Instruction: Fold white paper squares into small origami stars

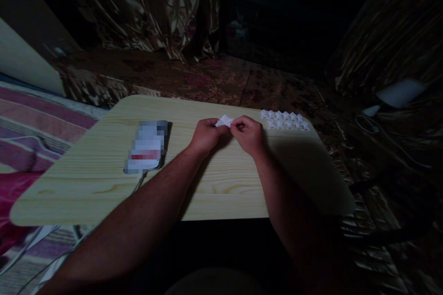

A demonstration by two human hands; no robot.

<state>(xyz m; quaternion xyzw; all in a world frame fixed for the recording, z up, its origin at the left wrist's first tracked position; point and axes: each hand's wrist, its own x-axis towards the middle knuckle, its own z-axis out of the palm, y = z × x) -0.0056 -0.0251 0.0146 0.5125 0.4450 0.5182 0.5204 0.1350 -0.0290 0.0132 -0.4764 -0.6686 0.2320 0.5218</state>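
Note:
Both my hands meet over the middle of a light wooden table. My left hand and my right hand each pinch one side of a small folded white paper piece, held just above the tabletop. The fingers of both hands are curled closed on it. To the right of my right hand, several small folded white paper pieces lie in two neat rows near the table's far right corner.
A blurred-out flat object like a phone lies left of my hands, with a cable running off the front edge. A striped cloth is at the left, dark patterned carpet and curtains behind, cables at the right.

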